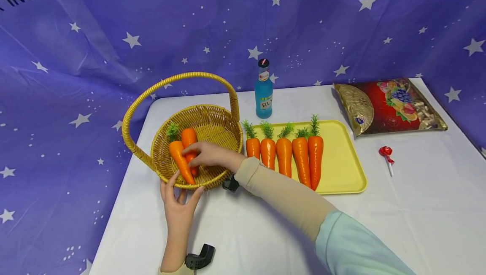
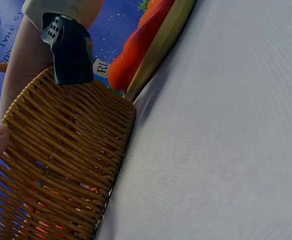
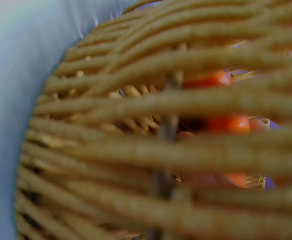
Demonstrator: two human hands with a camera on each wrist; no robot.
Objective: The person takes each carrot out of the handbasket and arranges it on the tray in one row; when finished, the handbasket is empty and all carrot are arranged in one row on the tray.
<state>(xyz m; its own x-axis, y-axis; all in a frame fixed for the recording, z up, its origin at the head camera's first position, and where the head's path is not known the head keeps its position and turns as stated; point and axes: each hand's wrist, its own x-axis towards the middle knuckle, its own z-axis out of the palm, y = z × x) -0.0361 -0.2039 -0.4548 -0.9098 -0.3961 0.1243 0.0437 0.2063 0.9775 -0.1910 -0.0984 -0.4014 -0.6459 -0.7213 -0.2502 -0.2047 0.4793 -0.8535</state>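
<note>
Works at a white table (image 1: pixel 265 233), with a wicker basket (image 1: pixel 216 127) beside a yellow tray (image 1: pixel 341 161). Touches the basket's near rim with spread, unclenched fingers of left hand (image 1: pixel 177 207). Reaches in with right hand (image 1: pixel 209 155), bending fingers over two carrots (image 1: pixel 181 161) inside; cannot tell whether grasping either.

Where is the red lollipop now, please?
In the head view, the red lollipop lies at the right, beside the yellow tray, in front of the red bag.

Basket (image 1: pixel 216 133): woven, ridged, slight sheen. Carrots (image 1: pixel 284 152): smooth, glossy, plastic-looking. Tray (image 1: pixel 341 157): smooth, plastic-looking. Bottle (image 1: pixel 263 93): glassy, shiny. Bag (image 1: pixel 391 110): shiny, foil-like film. Tabletop (image 1: pixel 417 216): matt cloth cover.
</note>
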